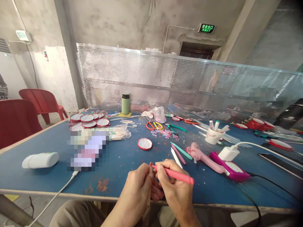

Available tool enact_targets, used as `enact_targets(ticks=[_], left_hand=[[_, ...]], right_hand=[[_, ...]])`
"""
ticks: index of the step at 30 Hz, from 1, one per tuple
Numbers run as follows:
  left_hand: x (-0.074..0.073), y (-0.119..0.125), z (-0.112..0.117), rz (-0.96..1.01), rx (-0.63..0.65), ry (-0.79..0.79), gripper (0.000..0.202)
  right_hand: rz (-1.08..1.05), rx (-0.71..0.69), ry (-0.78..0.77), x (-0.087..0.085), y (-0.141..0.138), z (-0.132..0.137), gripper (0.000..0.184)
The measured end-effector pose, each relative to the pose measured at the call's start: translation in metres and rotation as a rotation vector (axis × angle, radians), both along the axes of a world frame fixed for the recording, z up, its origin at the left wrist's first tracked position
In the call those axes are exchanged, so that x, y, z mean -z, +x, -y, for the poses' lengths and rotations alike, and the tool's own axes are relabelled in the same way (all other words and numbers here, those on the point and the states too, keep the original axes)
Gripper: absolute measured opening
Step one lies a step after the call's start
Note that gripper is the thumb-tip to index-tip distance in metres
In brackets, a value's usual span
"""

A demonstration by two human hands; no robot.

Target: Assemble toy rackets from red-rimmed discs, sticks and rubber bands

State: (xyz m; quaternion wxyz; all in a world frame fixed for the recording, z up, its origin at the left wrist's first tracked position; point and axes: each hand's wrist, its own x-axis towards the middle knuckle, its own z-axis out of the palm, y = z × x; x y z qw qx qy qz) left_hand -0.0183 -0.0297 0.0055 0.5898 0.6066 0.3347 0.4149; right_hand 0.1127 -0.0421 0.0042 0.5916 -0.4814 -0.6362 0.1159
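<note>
In my right hand (178,193) is a coral-red marker pen (180,176), its tip pointing left. My left hand (137,183) pinches a thin wooden stick (149,190) upright, and its upper end looks reddish. The marker's tip meets the stick near that end. Just beyond my hands lies a round white disc with a red rim (145,144). To the right are a white marker (176,156), a mauve marker (179,154) and a teal marker (181,150), lying side by side.
A pink handheld fan (205,160), a magenta power strip (239,173) and a paper cup of pens (213,136) stand right. Left are a white bottle (40,160), a phone (90,151) on a cable and stacked red-rimmed discs (88,121). Pliers (176,127) lie behind.
</note>
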Motion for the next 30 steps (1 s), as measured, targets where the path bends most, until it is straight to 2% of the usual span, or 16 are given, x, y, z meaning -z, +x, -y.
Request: enact_targets(ticks=[24, 30], left_hand=[[0.0009, 0.0004, -0.0001, 0.017, 0.008, -0.025, 0.032], [-0.0013, -0.0001, 0.0005, 0.017, -0.006, -0.012, 0.027]], right_hand=[[-0.046, 0.019, -0.023, -0.0003, -0.0002, 0.0, 0.024], [-0.036, 0.016, -0.027, 0.0019, 0.0003, -0.0016, 0.023]])
